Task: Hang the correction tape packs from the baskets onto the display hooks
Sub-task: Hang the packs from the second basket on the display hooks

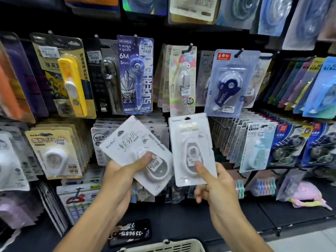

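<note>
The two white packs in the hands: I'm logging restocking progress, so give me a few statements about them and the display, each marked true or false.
1. Each hand holds one white correction tape pack. True: the left hand holds the tilted pack, the right hand the upright pack.
2. The upright pack is already on a hook. False: it is held in front of the display, its hang hole free.
3. The left pack is tilted. True.
4. The basket sits on a high shelf. False: its rim shows at the bottom edge, below the hands.
5. The blue 6M pack hangs on a hook above the hands. True.
</note>
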